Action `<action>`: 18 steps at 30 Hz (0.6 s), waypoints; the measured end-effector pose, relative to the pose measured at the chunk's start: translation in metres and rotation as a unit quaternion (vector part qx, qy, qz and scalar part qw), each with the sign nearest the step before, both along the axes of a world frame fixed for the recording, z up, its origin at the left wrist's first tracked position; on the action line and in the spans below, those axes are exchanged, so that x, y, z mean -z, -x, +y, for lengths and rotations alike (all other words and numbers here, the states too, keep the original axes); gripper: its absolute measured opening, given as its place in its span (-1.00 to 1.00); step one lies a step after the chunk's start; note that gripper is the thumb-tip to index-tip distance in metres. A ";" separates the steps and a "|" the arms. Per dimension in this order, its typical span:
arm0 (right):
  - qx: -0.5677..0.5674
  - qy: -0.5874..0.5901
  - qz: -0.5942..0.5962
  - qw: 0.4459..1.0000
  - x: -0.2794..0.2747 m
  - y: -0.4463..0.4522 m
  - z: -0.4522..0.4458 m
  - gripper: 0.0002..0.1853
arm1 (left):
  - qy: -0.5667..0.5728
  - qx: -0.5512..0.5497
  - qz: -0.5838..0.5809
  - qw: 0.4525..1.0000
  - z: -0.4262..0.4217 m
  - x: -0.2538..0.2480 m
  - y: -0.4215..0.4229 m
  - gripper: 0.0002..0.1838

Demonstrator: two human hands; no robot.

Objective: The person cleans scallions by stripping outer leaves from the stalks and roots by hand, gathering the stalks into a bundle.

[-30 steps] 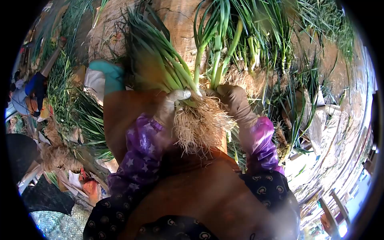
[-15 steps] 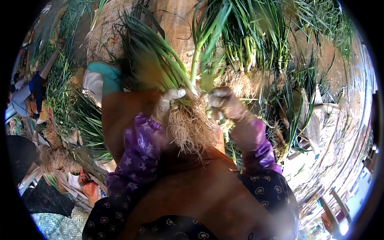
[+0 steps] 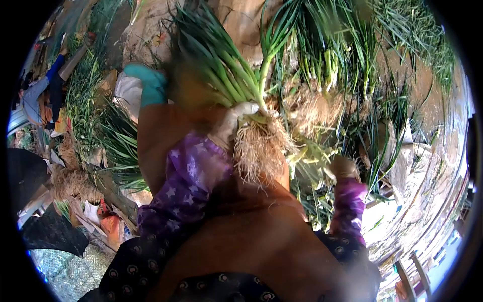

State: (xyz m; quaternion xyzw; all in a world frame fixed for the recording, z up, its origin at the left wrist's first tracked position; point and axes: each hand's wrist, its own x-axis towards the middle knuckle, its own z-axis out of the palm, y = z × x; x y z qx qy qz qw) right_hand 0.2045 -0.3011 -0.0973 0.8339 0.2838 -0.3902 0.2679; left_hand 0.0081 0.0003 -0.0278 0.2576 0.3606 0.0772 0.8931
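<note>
A: Where was the bunch of green onions (image 3: 229, 75)?
B: In the left hand (image 3: 226, 123). Fingers (image 3: 245, 107) closed round the stalks, just above the roots (image 3: 262, 148).

A: Why there, probably?
B: That was the firm, narrow part. Leaves fanned away beyond the fingers; roots hung on the body side, over the orange cloth (image 3: 236, 216). Judged: this kept the root ends together and within reach, with the long tops out of the way.

A: Right hand (image 3: 344, 168)?
B: Well apart from the bunch, to the right of the left fingers and nearer the body, beside pale scraps (image 3: 314, 157). Blurred; could not tell whether its fingers were wide, narrow or holding anything.

A: Other onions?
B: More bunches (image 3: 327, 65) lay beyond and right of the left fingers, roots towards the person. Likely laid so for an easy grasp near the roots.
</note>
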 end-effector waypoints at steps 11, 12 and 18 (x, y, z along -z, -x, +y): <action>-0.239 -0.538 0.039 0.808 -0.136 0.080 0.216 -0.81 | 0.116 -0.113 0.051 0.986 0.003 -0.007 -0.006 -0.63; -0.259 -0.534 -0.029 0.805 -0.142 0.087 0.216 -0.79 | 0.201 -0.104 -0.012 0.974 0.006 0.015 0.001 -0.66; -0.002 -0.762 0.394 0.514 -0.127 0.094 0.203 -0.93 | -0.029 0.039 -0.024 0.999 0.014 -0.005 0.009 -0.65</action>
